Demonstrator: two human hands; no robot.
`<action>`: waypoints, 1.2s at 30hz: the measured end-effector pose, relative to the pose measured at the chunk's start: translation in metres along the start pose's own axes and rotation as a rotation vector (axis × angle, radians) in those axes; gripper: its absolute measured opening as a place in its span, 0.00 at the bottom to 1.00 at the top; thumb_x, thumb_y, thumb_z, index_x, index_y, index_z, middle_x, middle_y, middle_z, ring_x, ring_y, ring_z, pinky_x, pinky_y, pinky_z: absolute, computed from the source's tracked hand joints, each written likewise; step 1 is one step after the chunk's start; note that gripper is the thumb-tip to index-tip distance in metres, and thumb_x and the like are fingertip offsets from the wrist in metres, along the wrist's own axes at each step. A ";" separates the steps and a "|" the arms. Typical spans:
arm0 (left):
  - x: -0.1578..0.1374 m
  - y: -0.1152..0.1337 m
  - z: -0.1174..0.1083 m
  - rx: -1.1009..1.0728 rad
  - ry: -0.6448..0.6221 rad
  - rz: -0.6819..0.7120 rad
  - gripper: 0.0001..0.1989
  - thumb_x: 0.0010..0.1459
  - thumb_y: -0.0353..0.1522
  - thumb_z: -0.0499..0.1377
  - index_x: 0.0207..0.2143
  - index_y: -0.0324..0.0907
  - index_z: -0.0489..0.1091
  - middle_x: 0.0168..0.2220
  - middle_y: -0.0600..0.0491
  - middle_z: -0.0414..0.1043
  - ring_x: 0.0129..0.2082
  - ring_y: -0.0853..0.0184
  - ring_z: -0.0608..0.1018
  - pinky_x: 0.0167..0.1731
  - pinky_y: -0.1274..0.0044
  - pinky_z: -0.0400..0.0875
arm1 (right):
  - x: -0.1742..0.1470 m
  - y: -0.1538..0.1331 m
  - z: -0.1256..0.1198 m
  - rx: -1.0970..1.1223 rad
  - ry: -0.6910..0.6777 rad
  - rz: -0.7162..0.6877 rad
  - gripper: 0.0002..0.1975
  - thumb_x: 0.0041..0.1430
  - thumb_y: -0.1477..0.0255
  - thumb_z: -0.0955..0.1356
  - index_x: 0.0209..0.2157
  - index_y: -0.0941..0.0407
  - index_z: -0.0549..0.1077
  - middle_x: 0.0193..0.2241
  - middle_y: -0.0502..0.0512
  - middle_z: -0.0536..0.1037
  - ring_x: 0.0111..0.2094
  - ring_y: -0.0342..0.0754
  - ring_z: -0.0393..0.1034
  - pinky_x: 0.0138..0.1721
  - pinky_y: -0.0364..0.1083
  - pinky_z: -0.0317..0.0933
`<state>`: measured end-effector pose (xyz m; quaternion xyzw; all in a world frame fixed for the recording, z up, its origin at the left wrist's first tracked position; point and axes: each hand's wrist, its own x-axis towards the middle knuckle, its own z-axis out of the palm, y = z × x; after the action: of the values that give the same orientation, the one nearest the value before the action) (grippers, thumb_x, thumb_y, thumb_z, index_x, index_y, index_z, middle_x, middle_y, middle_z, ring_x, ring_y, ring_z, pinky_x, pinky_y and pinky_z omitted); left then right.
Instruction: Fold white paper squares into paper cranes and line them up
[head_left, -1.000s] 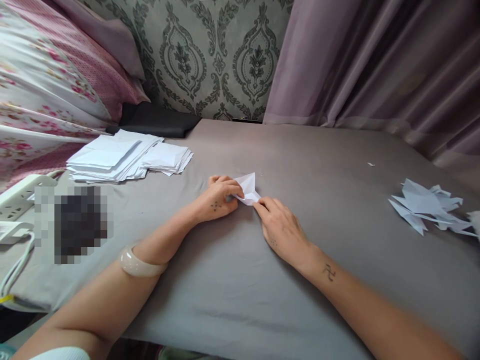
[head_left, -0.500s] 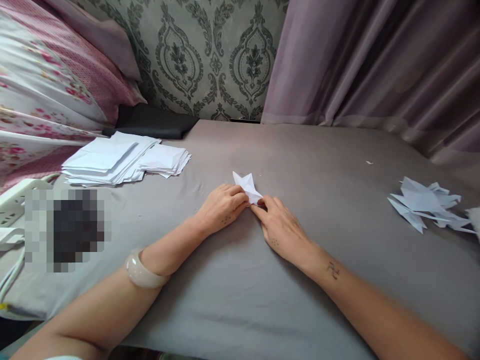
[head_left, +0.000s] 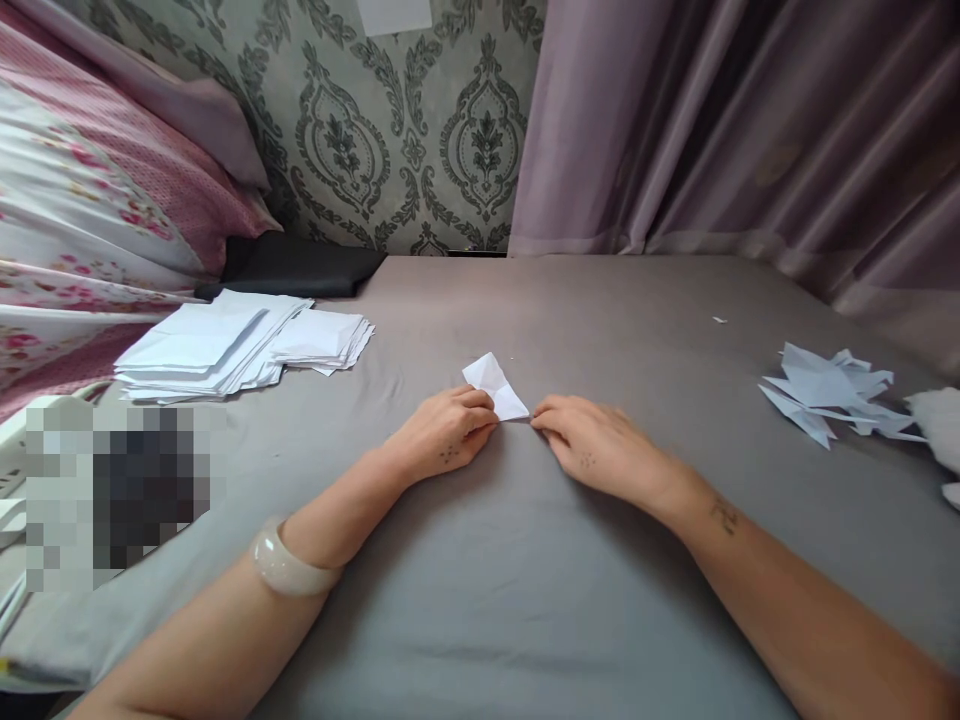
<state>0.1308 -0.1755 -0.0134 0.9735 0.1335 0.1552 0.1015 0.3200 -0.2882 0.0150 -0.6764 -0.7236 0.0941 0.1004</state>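
Note:
A small folded sheet of white paper point(head_left: 504, 392) lies at the middle of the grey cloth, with creases across its face and a point upward. My left hand point(head_left: 448, 430) holds down its left side, fingers curled over the lower left edge. At the paper's lower right corner, my right hand point(head_left: 589, 445) has thumb and forefinger pinched together on the tip. The underside of the paper and parts of its left edge are hidden by my fingers. A pale bangle point(head_left: 289, 562) circles my left wrist.
Stacks of white paper point(head_left: 187, 345) lie at the left, before a black flat item point(head_left: 300, 265). Several folded paper shapes point(head_left: 832, 390) are piled at the right. A power strip point(head_left: 11, 450) sits at the left edge, beside a blurred-out patch. Curtains and a patterned wall border the far side.
My right hand has shifted right to the paper's corner. The paper's two upper points have become a single peak with a flatter outline. The view has tilted up slightly.

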 end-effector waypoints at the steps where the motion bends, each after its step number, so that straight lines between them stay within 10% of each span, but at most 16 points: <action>1: 0.000 0.000 -0.001 0.004 -0.008 0.006 0.16 0.63 0.29 0.48 0.37 0.41 0.76 0.38 0.50 0.74 0.39 0.66 0.74 0.39 0.76 0.69 | 0.003 0.005 -0.001 0.049 0.006 0.029 0.16 0.56 0.81 0.60 0.31 0.51 0.78 0.36 0.51 0.78 0.35 0.47 0.71 0.32 0.45 0.57; 9: 0.002 -0.002 -0.003 0.051 -0.076 0.067 0.18 0.62 0.26 0.47 0.46 0.43 0.74 0.35 0.48 0.71 0.39 0.65 0.72 0.40 0.74 0.69 | 0.025 0.034 0.021 0.631 0.231 0.351 0.13 0.50 0.69 0.62 0.29 0.56 0.78 0.25 0.50 0.77 0.26 0.44 0.67 0.30 0.43 0.59; 24: 0.005 -0.001 -0.004 0.171 -0.145 0.108 0.22 0.61 0.25 0.47 0.53 0.47 0.69 0.36 0.49 0.67 0.36 0.65 0.70 0.35 0.76 0.67 | 0.021 0.035 0.026 0.711 0.226 0.334 0.13 0.49 0.70 0.63 0.32 0.56 0.78 0.27 0.50 0.77 0.28 0.43 0.67 0.32 0.42 0.59; 36: 0.004 -0.010 0.001 0.016 -0.051 0.021 0.13 0.64 0.31 0.47 0.38 0.42 0.71 0.35 0.51 0.73 0.38 0.65 0.74 0.35 0.77 0.66 | 0.030 0.028 0.033 0.580 0.175 0.211 0.06 0.49 0.69 0.68 0.26 0.55 0.77 0.39 0.53 0.75 0.35 0.43 0.66 0.40 0.44 0.59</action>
<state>0.1329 -0.1654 -0.0154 0.9794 0.1217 0.1301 0.0953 0.3354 -0.2565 -0.0239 -0.6964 -0.5811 0.2477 0.3407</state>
